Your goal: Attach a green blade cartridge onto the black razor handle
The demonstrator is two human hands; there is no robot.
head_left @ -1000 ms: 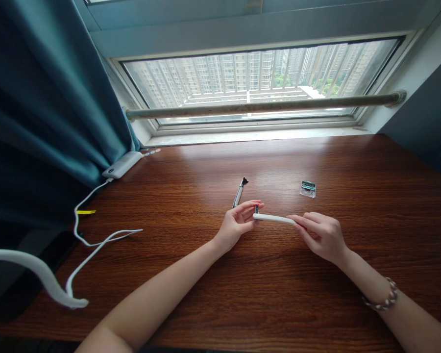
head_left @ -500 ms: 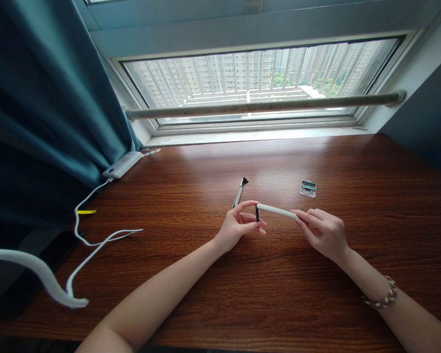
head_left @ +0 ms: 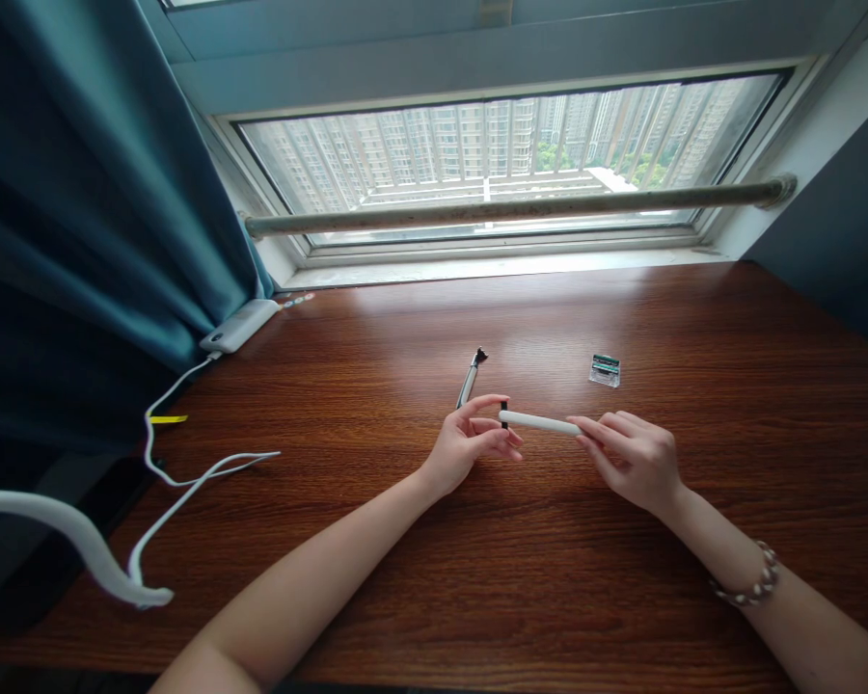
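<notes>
My right hand (head_left: 633, 458) pinches the right end of a slim white handle (head_left: 539, 422) and holds it level a little above the wooden desk (head_left: 434, 559). A small dark head sits on the handle's left end. My left hand (head_left: 470, 441) curls around that dark end, thumb and forefinger closing on it. Just behind my left hand a second, metal-coloured razor handle (head_left: 470, 378) lies on the desk. A small clear cartridge case (head_left: 606, 370) with a green insert rests to the right of it.
A white power bank (head_left: 240, 324) sits at the back left by the teal curtain (head_left: 79, 212), with white cables (head_left: 188, 472) trailing over the desk's left edge. The window sill and a metal rail (head_left: 521, 207) run along the back.
The white handle has risen slightly and tilted level. My left hand shifted its fingers from over the dark end to a looser pinch around it.
</notes>
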